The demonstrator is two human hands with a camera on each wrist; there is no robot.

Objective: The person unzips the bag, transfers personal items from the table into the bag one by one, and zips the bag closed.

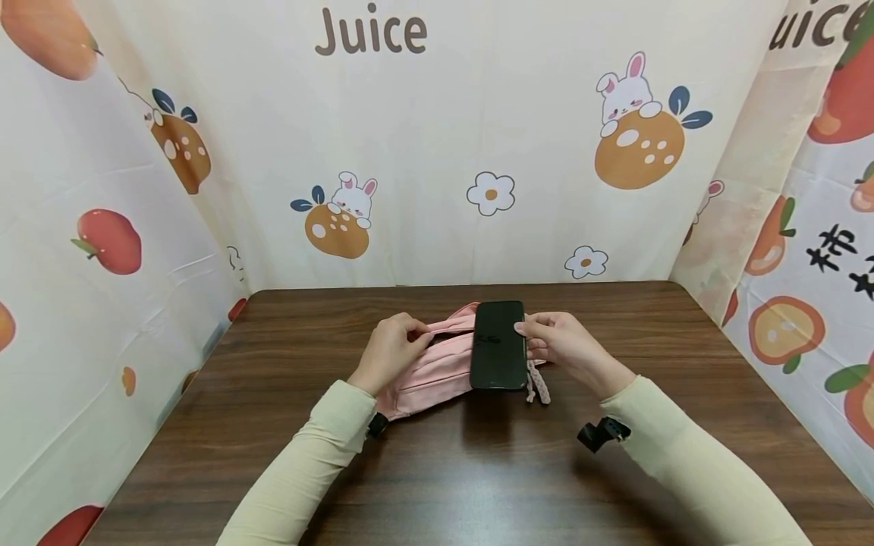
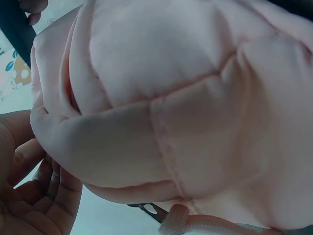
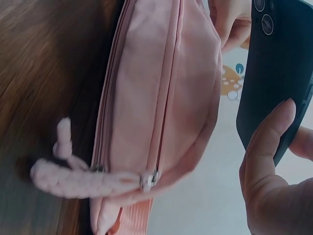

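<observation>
A pink waist bag (image 1: 426, 383) lies on the table, its upper zipped opening parted to a dark gap. At that opening's upper left edge, my left hand (image 1: 391, 353) pinches the fabric between thumb and fingers. My right hand (image 1: 572, 347) grips a black smartphone (image 1: 498, 349) by its right edge, holding it above the bag's right part, which it partly hides. In the right wrist view, the phone's dark back (image 3: 279, 68) shows camera lenses, and braided zipper pulls (image 3: 83, 181) hang from the bag. Pink cloth fills most of the left wrist view.
The brown wooden table (image 1: 410, 485) ends at a printed curtain (image 1: 423, 136) behind, with more curtain along both sides. A black strap device (image 1: 604, 434) sits at my right wrist, another (image 1: 378, 425) at my left.
</observation>
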